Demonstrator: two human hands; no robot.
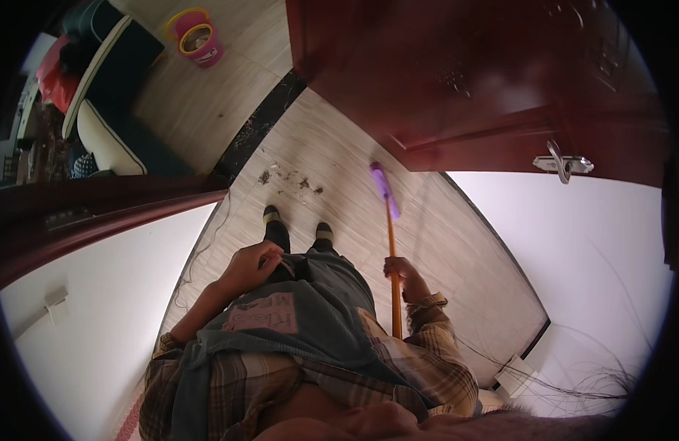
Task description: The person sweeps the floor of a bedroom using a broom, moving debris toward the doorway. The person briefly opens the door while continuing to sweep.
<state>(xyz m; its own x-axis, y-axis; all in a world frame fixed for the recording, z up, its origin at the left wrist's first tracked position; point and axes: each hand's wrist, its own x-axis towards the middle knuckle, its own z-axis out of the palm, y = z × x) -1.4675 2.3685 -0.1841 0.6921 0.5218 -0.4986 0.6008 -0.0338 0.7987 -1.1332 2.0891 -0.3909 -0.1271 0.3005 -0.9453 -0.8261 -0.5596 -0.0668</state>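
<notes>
My right hand (401,270) is wrapped around the orange-brown handle (395,306) of a broom. Its purple head (384,188) rests on the floor to the right, near the lower corner of the door. In front of my lap, my left hand (256,267) hovers beside the grey-green apron (323,286), fingers loosely bent and nothing visible in them. Small heaps of dark dust and debris (303,182) lie on the floor just beyond my feet. More dust is scattered along the black threshold strip (251,135).
A dark red door (472,99) with a metal handle (562,163) stands at the right. Past the threshold are a pink bucket (203,52) and a dark green sofa (124,71) with cream cushions. A thin cable (210,242) runs along the left wall's base.
</notes>
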